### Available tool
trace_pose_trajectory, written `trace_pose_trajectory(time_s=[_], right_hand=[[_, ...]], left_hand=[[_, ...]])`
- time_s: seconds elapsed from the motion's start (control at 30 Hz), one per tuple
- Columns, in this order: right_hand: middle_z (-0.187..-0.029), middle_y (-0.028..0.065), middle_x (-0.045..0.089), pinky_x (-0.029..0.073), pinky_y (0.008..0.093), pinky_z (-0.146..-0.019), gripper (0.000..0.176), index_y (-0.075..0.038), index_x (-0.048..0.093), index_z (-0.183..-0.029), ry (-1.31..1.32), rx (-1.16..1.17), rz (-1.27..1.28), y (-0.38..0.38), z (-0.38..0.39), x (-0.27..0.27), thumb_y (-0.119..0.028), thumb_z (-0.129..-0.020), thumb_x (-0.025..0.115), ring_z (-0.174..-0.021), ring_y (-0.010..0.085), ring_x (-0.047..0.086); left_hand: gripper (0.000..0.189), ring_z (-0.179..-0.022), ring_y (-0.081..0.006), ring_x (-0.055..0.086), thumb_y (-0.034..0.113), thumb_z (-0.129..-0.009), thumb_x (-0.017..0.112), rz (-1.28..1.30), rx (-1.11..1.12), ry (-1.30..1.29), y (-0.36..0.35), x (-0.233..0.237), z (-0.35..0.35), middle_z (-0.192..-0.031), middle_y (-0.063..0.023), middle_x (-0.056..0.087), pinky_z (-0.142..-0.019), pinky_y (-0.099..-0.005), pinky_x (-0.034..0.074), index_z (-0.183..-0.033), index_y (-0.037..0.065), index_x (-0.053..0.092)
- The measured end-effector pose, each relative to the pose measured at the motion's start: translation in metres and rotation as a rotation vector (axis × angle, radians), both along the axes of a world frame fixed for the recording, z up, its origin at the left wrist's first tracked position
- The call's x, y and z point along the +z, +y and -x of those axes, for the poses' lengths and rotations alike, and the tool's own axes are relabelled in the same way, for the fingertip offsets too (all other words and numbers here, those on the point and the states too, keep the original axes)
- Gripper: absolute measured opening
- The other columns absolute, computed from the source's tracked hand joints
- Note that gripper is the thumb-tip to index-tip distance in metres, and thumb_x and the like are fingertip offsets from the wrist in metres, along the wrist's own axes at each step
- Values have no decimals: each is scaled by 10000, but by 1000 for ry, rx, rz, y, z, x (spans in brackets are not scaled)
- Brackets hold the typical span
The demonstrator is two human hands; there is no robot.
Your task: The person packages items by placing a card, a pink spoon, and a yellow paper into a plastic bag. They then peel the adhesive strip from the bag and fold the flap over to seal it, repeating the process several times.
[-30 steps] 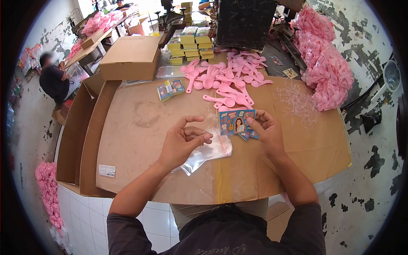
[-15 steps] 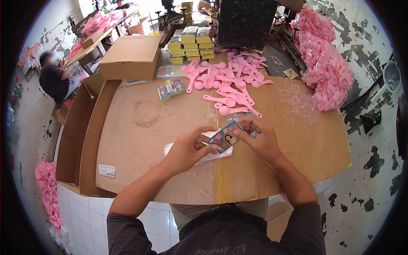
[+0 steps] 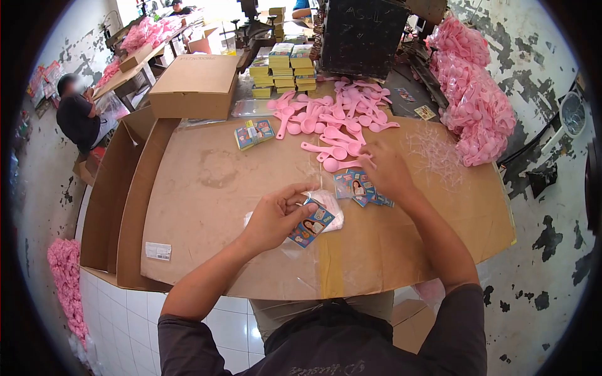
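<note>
Between the thumb and fingers of my left hand (image 3: 279, 216) is a blue printed card (image 3: 311, 227), held over a clear plastic bag (image 3: 330, 207) on the cardboard surface. My right hand (image 3: 384, 166) reaches to the near edge of the pile of pink spoons (image 3: 338, 113); its fingers are bent near a spoon, and whether they grip it is hard to make out. More blue cards (image 3: 360, 187) lie loosely just below my right hand. A banded stack of cards (image 3: 254, 133) rests farther left.
A closed cardboard box (image 3: 193, 81) stands at the back left, beside stacks of cards (image 3: 282, 66). A black metal box (image 3: 360, 37) is at the back. Bagged pink spoons (image 3: 473, 94) are heaped at right. A person (image 3: 80, 113) sits at far left.
My right hand has let go of the card and moved up to the spoons. The card in my left hand now tilts lower, and the loose cards are more exposed.
</note>
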State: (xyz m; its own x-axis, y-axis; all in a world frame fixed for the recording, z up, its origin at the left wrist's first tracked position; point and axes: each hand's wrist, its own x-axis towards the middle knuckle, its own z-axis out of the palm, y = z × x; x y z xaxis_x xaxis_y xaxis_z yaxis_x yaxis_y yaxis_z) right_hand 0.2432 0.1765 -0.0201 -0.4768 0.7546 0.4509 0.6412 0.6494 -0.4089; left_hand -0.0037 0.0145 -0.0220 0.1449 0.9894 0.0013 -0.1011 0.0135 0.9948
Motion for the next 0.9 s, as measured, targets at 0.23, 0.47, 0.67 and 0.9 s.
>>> trace_pose_trajectory(time_s=[0.23,0.47,0.67,0.9], right_hand=[[-1019,150,682,526,428,-815,225,2,696,-959,-127,-113,180,25,-6,-2,-194,-868,757,-935,320,670],[-1016,103,750,524,335,-767,202,-13,755,-1115,124,395,371,-32,-8,60,-88,-930,731,-898,184,670],[-1008,80,749,527,308,-794,187,-12,757,-1103,132,496,386,-51,-5,70,-72,-928,736,-911,155,673],[-995,95,741,549,321,-798,170,6,741,-1062,177,383,339,-55,1,74,-77,-913,743,-875,152,688]], left_hand=[[276,-930,-93,704,74,-1026,638,38,19,18,3,1,9,-1080,-93,741,-785,-247,593,-1278,-35,615],[297,-899,-84,703,81,-1019,651,-51,75,-30,2,3,7,-1017,-76,744,-756,-242,593,-1293,-29,617],[330,-924,-93,707,71,-1009,664,1,17,-2,1,5,4,-1045,-86,746,-773,-238,594,-1320,-25,616],[329,-935,-96,711,81,-1005,674,-31,26,38,-1,6,3,-1057,-87,745,-773,-235,593,-1311,-28,624]])
